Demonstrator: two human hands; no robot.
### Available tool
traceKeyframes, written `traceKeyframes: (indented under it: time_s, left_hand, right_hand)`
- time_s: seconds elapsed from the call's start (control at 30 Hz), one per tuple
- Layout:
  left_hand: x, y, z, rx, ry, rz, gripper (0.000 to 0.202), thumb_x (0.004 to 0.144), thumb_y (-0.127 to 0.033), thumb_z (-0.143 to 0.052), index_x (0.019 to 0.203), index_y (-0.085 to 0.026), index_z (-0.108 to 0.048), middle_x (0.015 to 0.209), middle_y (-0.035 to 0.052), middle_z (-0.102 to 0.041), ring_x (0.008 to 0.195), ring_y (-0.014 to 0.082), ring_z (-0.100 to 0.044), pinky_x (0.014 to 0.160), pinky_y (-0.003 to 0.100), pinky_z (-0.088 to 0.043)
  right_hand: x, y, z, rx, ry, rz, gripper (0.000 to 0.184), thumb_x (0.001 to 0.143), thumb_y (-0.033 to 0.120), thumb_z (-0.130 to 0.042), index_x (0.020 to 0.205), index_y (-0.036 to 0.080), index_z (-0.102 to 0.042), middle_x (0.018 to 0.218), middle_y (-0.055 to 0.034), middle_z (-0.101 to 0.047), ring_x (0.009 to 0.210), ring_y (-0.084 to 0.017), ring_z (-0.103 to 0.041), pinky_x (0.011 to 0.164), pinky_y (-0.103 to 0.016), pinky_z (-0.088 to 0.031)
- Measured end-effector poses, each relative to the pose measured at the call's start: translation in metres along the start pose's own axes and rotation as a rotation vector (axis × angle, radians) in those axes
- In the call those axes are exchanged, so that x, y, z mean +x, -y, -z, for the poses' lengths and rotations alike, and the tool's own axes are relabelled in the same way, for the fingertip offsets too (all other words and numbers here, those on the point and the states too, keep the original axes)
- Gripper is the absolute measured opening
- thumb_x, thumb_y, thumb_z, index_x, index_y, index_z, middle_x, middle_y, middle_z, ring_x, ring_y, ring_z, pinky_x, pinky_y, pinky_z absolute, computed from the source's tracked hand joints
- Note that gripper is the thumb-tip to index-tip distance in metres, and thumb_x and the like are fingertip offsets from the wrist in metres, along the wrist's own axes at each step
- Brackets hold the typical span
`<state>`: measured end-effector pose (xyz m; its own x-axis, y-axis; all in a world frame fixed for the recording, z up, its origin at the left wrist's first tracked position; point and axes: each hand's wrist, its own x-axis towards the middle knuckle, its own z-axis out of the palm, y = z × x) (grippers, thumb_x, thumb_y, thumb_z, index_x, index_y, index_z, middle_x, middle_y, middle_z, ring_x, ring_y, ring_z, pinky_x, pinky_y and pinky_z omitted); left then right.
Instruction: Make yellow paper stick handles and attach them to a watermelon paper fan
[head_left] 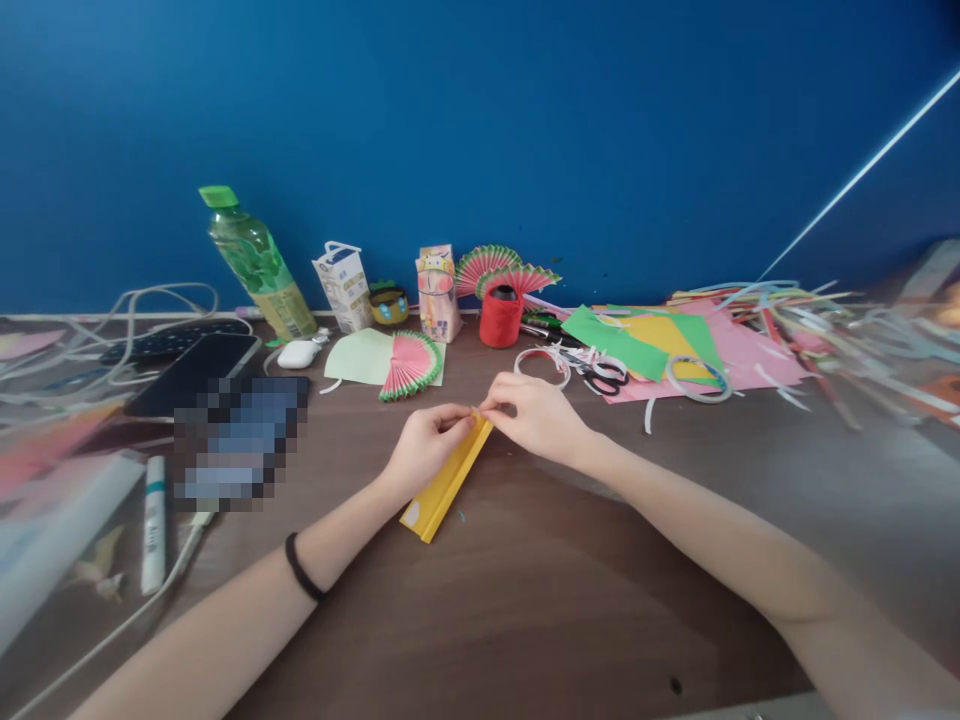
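A strip of folded yellow paper (448,482) lies slantwise on the brown table, with creases along its length and a pale patch at its near end. My left hand (429,448) is closed on the far end of the paper, thumb and fingers pinching its left side. Against the same far corner, my right hand (536,415) pinches with thumb and index finger. The paper between the fingertips is mostly hidden.
Behind my hands stand a green bottle (259,265), two small cartons, a red roll (500,318) and pleated paper fans (412,365). Scissors (606,376), tape rings and coloured sheets (739,345) lie to the right. A phone (255,430), cable and marker (154,525) lie left.
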<state>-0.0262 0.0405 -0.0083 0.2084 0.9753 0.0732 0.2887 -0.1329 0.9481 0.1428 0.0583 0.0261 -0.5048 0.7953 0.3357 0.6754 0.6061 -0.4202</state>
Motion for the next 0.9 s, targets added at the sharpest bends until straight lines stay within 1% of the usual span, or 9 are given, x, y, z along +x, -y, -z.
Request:
traceKeyframes:
  time_s: [0.13, 0.33, 0.47, 0.63, 0.9]
  left_hand:
    - [-0.001, -0.002, 0.000, 0.034, -0.021, -0.016, 0.026, 0.076, -0.032, -0.054, 0.086, -0.014, -0.069, 0.090, 0.0050, -0.072, 0.086, 0.0213, -0.065, 0.079, 0.030, -0.050]
    - [-0.001, -0.003, 0.000, 0.098, -0.023, -0.019, 0.026, 0.077, -0.031, -0.052, 0.086, -0.014, -0.070, 0.090, 0.0046, -0.073, 0.085, 0.0215, -0.066, 0.077, 0.030, -0.050]
    - [-0.001, -0.004, 0.000, 0.117, -0.020, -0.027, 0.026, 0.076, -0.030, -0.052, 0.086, -0.015, -0.071, 0.089, 0.0041, -0.073, 0.083, 0.0220, -0.066, 0.076, 0.031, -0.050]
    - [-0.002, -0.005, 0.001, 0.119, -0.005, -0.033, 0.026, 0.076, -0.030, -0.051, 0.086, -0.016, -0.071, 0.090, 0.0033, -0.073, 0.084, 0.0220, -0.066, 0.077, 0.030, -0.050]
    - [-0.002, -0.006, 0.001, 0.108, -0.007, -0.021, 0.026, 0.076, -0.031, -0.053, 0.086, -0.016, -0.071, 0.089, 0.0035, -0.073, 0.084, 0.0218, -0.065, 0.076, 0.030, -0.050]
  right_hand:
    - [0.000, -0.001, -0.001, -0.065, 0.013, 0.052, 0.012, 0.079, 0.014, -0.057, 0.073, 0.016, -0.066, 0.080, -0.0041, -0.062, 0.080, -0.016, -0.055, 0.070, -0.027, -0.039]
    - [-0.002, -0.001, -0.004, -0.124, -0.007, 0.094, 0.013, 0.080, 0.015, -0.056, 0.071, 0.016, -0.066, 0.079, -0.0041, -0.062, 0.077, -0.015, -0.054, 0.068, -0.027, -0.038]
    - [-0.004, 0.001, -0.008, -0.152, -0.034, 0.099, 0.015, 0.079, 0.014, -0.053, 0.069, 0.017, -0.063, 0.078, -0.0038, -0.061, 0.075, -0.015, -0.053, 0.064, -0.026, -0.036]
    - [-0.005, 0.004, -0.011, -0.183, -0.050, 0.114, 0.016, 0.078, 0.013, -0.049, 0.067, 0.016, -0.060, 0.076, -0.0044, -0.059, 0.074, -0.016, -0.053, 0.064, -0.027, -0.037]
    - [-0.004, 0.004, -0.007, -0.151, -0.025, 0.101, 0.014, 0.076, 0.011, -0.050, 0.066, 0.017, -0.059, 0.075, -0.0039, -0.059, 0.073, -0.015, -0.052, 0.065, -0.027, -0.037]
